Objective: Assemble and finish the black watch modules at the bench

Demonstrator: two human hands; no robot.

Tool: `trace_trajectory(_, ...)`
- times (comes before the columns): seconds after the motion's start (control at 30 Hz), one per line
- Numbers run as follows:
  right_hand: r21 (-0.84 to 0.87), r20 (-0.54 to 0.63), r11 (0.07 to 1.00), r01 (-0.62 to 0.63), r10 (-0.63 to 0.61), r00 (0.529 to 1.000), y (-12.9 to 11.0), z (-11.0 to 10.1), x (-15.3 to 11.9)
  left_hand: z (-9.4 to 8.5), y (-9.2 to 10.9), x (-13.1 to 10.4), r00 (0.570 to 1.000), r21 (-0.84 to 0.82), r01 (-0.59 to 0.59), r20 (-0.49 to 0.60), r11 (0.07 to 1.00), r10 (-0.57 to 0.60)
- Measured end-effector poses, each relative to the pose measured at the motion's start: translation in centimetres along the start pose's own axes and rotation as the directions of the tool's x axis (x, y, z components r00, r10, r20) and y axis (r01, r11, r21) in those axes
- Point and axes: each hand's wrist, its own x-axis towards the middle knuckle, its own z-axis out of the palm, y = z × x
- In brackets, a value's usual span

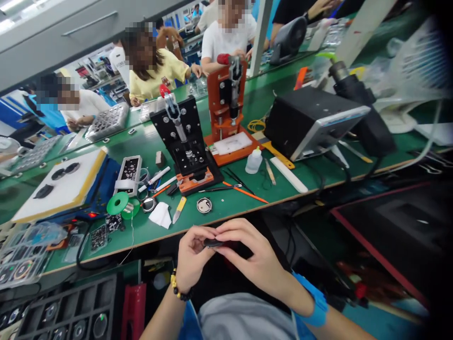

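Between my two hands is a small, dark, flat round part (212,242), held over my lap just off the bench's front edge. My left hand (193,250) grips its left side, fingers curled and thumb below. Fingertips and thumb of my right hand (244,245) pinch it from the right. The fingers cover much of the part, so its exact kind does not show. On the bench just beyond lie an open round watch-like case (204,205), a yellow-handled knife (179,209) and a crumpled white cloth (160,215).
A black toggle press (184,141) and an orange one (226,104) stand on the green bench (283,189). Nearby are a dropper bottle (254,161), a green wire spool (118,203) and a black box device (311,123). A compartment tray (71,311) sits lower left. Several people work across the bench.
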Motion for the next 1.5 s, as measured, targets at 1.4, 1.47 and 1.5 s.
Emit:
trace_trajectory(1.4,0.468,0.198,0.674,-0.571,0.55,0.811,1.9,0.1,-6.5,2.4,0.5,-2.0,0.936,0.642,-0.347,0.189,0.683,0.298)
trace_trajectory(1.47,0.51,0.219,0.622,-0.594,0.575,0.789,1.6,0.6,-6.4,2.4,0.5,-2.0,0.94,0.626,-0.339,0.19,0.702,0.284)
trace_trajectory(1.5,0.518,0.224,0.61,-0.6,0.581,0.783,1.5,0.8,-6.3,2.4,0.5,-2.0,0.941,0.62,-0.335,0.188,0.71,0.279)
